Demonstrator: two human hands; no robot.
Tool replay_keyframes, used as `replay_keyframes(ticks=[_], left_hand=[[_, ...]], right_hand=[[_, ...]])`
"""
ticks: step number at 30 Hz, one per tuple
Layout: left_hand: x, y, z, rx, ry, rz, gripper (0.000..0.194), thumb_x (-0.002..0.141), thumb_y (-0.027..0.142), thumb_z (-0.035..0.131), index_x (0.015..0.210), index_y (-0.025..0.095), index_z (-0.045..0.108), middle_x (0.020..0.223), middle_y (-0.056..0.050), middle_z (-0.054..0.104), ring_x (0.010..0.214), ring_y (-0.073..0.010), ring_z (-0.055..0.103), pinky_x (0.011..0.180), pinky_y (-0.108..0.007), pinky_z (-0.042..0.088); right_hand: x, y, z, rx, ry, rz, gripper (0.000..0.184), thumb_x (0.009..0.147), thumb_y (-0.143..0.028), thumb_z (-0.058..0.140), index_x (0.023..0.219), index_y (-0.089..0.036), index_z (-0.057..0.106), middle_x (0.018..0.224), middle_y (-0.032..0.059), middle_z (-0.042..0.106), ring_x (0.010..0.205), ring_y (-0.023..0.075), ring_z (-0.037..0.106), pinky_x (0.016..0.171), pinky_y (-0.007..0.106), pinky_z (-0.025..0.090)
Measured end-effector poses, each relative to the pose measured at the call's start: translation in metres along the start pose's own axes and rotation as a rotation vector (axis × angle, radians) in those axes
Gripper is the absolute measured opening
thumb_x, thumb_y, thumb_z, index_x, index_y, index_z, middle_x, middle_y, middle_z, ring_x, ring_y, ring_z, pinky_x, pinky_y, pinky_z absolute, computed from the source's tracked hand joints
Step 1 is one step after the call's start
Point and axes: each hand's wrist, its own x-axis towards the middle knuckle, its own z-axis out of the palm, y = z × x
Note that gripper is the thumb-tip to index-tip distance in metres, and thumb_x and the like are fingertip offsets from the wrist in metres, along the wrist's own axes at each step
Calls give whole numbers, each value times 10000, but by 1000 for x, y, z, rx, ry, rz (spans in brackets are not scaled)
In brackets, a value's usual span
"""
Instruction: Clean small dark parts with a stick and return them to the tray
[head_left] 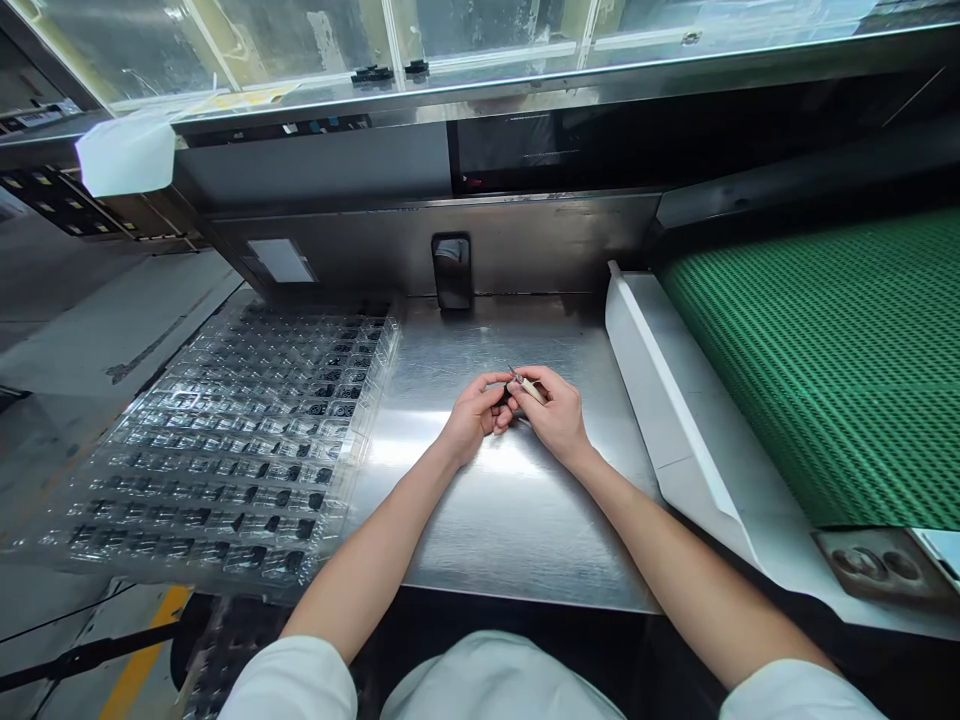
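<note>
Over the middle of the metal worktop [465, 530], my two hands meet. Between the fingertips of my left hand [474, 412] is a small black part [503, 397], partly covered by the fingers. My right hand [559, 412] is closed around a craft knife [532, 390] with a pale handle. Its thin metal tip points up and left, close to the black part; whether they touch I cannot tell. A clear plastic tray [225, 440] with small black pieces in its pockets lies left of my hands.
A white guard rail [675, 420] runs along the right side, with a green conveyor belt [832, 350] beyond it. A black phone-like object [453, 272] leans against the metal back panel [555, 240]. Further trays [232, 650] show below the worktop at the left.
</note>
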Motion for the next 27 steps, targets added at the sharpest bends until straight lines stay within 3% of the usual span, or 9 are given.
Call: replay_keyframes(ticks=[6, 12, 18, 27], left_hand=[[3, 1, -1, -44, 20, 47, 343, 818, 309, 792, 1086, 127, 681, 807, -35, 611, 568, -101, 526, 501, -223, 413], [2, 3, -2, -98, 44, 75, 305, 852, 344, 778, 1069, 174, 649, 745, 9, 538, 502, -66, 423, 439, -175, 268], [0, 6, 0, -110, 55, 73, 267, 891, 316, 736, 1103, 175, 654, 713, 23, 496, 488, -61, 393, 450, -177, 273], [1, 4, -3, -86, 43, 120, 290, 863, 318, 739, 1104, 175, 661, 697, 23, 491, 475, -61, 363, 430, -177, 221]], right_hand=[[4, -5, -5, -73, 3, -120, 230, 1012, -416, 593, 1011, -211, 698, 931, 53, 689, 811, 212, 632, 748, 333, 497], [3, -2, -6, -152, -63, -136, 330, 1072, -443, 512, 884, -217, 661, 840, 39, 681, 763, 202, 622, 714, 323, 445], [-2, 5, -2, -246, -133, -157, 391, 1091, -482, 491, 866, -231, 690, 757, 8, 673, 689, 176, 613, 652, 292, 402], [-3, 7, -2, -313, -136, -175, 448, 1100, -518, 463, 842, -226, 683, 701, 1, 646, 622, 160, 574, 611, 288, 339]])
